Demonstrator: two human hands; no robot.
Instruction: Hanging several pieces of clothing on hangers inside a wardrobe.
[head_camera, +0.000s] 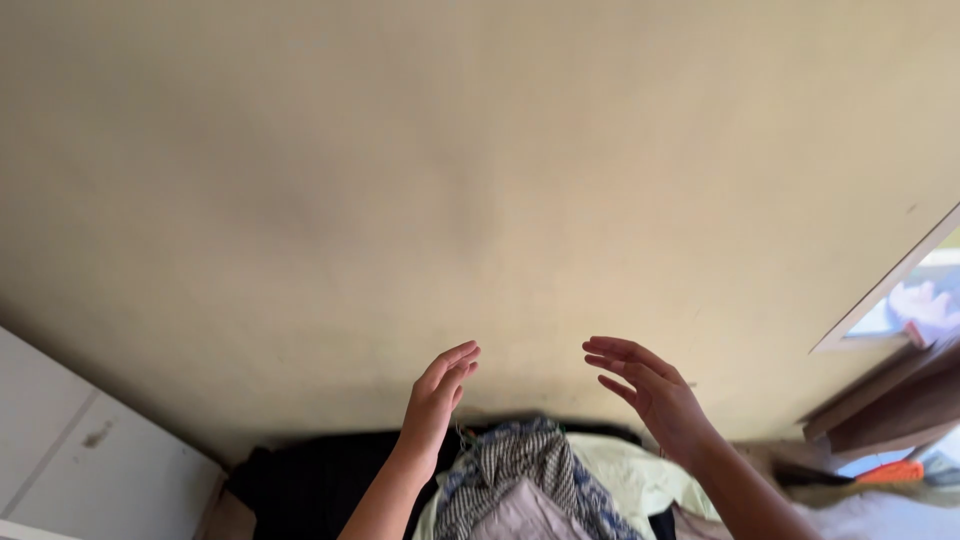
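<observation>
My left hand (436, 400) and my right hand (650, 393) are raised side by side in front of a plain beige wall (480, 180), palms facing each other, fingers straight and slightly apart. Neither hand holds or touches anything. Just below and between them lies a heap of clothes: a black-and-white patterned cloth (515, 470), a pale green garment (630, 475) and a dark cloth (310, 480).
A white cupboard panel (70, 450) fills the lower left corner. At the right edge a window frame (890, 290) and a brown wooden ledge (890, 405) stick out, with a small orange object (890, 472) below them.
</observation>
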